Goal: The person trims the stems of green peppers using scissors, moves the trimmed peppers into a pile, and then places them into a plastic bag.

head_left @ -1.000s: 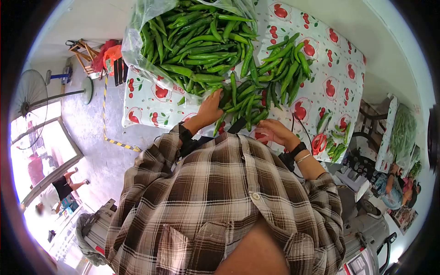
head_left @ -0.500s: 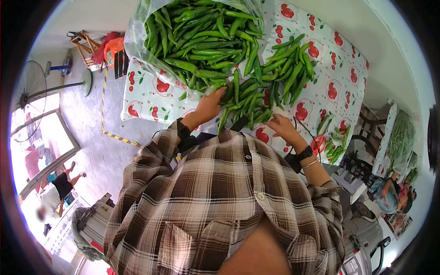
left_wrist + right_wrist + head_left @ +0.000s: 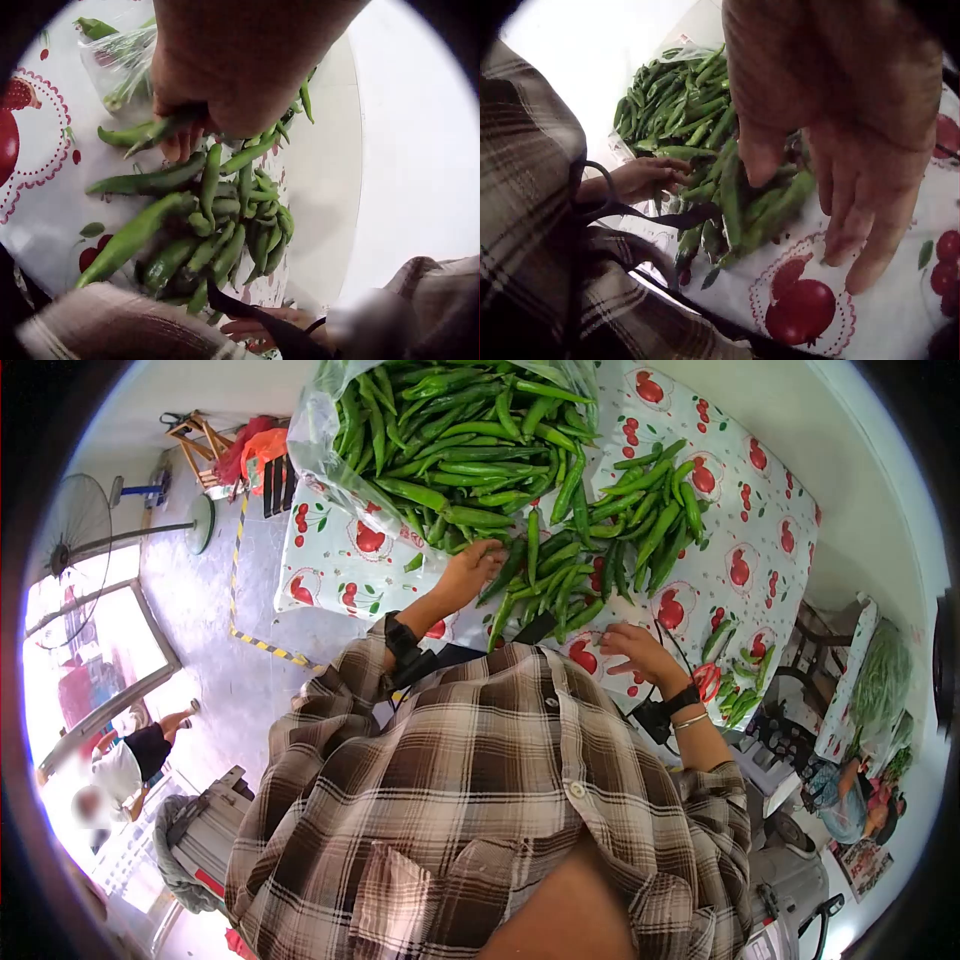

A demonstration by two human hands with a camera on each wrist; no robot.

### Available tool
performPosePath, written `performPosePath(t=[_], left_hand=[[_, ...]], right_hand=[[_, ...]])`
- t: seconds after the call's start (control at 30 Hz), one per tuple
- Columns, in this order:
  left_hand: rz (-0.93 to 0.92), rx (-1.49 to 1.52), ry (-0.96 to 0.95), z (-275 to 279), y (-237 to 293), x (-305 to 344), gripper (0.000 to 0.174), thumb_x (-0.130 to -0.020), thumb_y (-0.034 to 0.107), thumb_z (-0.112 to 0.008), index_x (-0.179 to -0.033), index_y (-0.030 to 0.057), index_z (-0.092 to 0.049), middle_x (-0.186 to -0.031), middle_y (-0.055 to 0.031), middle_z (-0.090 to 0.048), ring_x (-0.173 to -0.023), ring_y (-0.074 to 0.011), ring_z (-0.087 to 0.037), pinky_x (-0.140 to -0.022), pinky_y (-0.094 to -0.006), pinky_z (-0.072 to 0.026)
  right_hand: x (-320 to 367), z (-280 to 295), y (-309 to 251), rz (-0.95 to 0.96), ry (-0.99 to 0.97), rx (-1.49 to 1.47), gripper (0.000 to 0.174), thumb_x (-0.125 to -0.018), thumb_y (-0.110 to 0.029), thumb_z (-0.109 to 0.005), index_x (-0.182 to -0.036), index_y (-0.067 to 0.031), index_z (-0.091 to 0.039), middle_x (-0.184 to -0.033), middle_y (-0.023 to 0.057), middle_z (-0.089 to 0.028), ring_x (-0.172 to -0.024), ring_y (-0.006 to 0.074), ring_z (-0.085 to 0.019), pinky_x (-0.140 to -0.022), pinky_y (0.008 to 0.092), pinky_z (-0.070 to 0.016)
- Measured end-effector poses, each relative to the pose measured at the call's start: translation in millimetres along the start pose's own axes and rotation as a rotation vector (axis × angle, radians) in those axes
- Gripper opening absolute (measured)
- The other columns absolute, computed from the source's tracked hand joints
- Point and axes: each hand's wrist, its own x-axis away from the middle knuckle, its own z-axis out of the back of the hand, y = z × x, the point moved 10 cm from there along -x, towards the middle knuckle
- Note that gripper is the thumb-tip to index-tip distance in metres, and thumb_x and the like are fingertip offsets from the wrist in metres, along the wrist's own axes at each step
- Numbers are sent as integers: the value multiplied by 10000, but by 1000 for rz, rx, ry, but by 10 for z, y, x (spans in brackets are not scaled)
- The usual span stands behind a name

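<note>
At the front edge of the bag, my left hand (image 3: pixel 468 575) bends its fingers around a green chili pepper (image 3: pixel 150 135), whose pale tip sticks out beside the hand in the left wrist view. Beneath and beside it lies a loose pile of green chili peppers (image 3: pixel 550 582). My right hand (image 3: pixel 638 652) hovers over the near part of the table, fingers relaxed and apart, with nothing in them. A second heap of peppers (image 3: pixel 655 510) lies farther right. More peppers (image 3: pixel 460 455) fill a large clear plastic bag (image 3: pixel 318 435) at the back left.
A white tablecloth (image 3: pixel 770 495) printed with red fruit covers the table. Red-handled scissors (image 3: pixel 706 682) lie at its right, near smaller green peppers (image 3: pixel 742 700). A dark strap (image 3: pixel 535 628) juts over the near edge. A standing fan (image 3: pixel 130 545) is off to the left.
My left hand has shifted slightly away from the near pile toward the bag's edge. My right hand has drawn back from the pile to the right, its bunched fingers now spread. The view has shifted slightly.
</note>
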Motion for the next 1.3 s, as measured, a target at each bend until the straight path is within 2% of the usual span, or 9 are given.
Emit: performPosePath(t=[0.1, 0.27, 0.53, 0.7, 0.9, 0.93, 0.97, 1.13, 1.3], left_hand=[[-192, -162, 41, -53, 91, -23, 351, -963, 80, -413, -1303, -2, -407, -1163, -120, -571, -1078, -187, -538, -918, -289, -428], [32, -96, 78, -195, -152, -45, 647, -904, 344, -579, -1363, -17, -300, -1357, -237, -391, -1249, -301, -411, -1033, -368, -329], [31, -350, 170, -247, -106, -165, 938, -691, 439, -788, -1290, -104, -312, -1292, -259, -416, -1223, -329, -420, -1019, -381, -346], [74, -472, 120, -471, -125, -149, 928, -687, 421, -794, -1305, -83, -321, -1270, -235, -400, -1225, -299, -396, -1031, -369, -323], [-98, -49, 9, -670, -288, -340, 795, -771, 323, -745, -1358, -13, -328, -1270, -149, -453, -1151, -232, -449, -980, -338, -377], [118, 51, -160, -827, -275, -271, 685, -796, 272, -724, -1333, 12, -388, -1184, -110, -531, -1069, -197, -494, -936, -320, -408], [-115, 135, -239, -930, 159, -132, 638, -803, 264, -715, -1306, 2, -423, -1143, -96, -566, -1041, -187, -511, -906, -320, -425], [-240, 194, -357, -1016, 476, -77, 771, -786, 250, -715, -1395, 13, -307, -1319, -136, -457, -1194, -215, -419, -1014, -328, -337], [-18, -294, -215, -580, 887, -39, 839, -763, 261, -729, -1404, -2, -255, -1338, -210, -431, -1266, -282, -386, -1059, -354, -292]], right_hand=[[-104, -48, 16, -20, 7, -90, 548, -903, -287, -573, -1306, 34, -387, -1214, 146, -521, -1105, 268, -547, -806, 442, -535], [-351, -99, -28, 44, -57, -327, 562, -891, -329, -602, -1286, 7, -385, -1257, 147, -456, -1186, 309, -471, -784, 477, -535], [-504, -328, -343, 36, -90, -498, 520, -880, -367, -617, -1239, -31, -449, -1145, 152, -539, -1099, 306, -515, -835, 523, -501], [-796, -493, -535, 129, -90, -583, 427, -902, -333, -598, -1247, -112, -478, -1194, 82, -553, -1045, 242, -566, -915, 554, -435], [-885, -454, -550, 209, -30, -519, 399, -887, -309, -629, -1226, -158, -481, -1184, 21, -564, -1057, 196, -563, -848, 447, -496], [-754, -539, -648, 222, -21, -543, 444, -882, -324, -634, -1259, -178, -451, -1190, 13, -557, -1065, 196, -559, -843, 427, -502], [-667, -599, -740, 234, -23, -518, 444, -882, -324, -634, -1259, -178, -451, -1190, 13, -557, -1065, 196, -559, -843, 427, -502], [-672, -661, -831, 202, 1, -548, 482, -860, -276, -669, -1261, -161, -427, -1197, 39, -546, -1066, 207, -560, -847, 430, -507], [-665, -671, -1242, 266, 28, -588, 406, -867, -220, -656, -1209, -122, -462, -1119, 57, -577, -957, 225, -607, -819, 435, -527]])
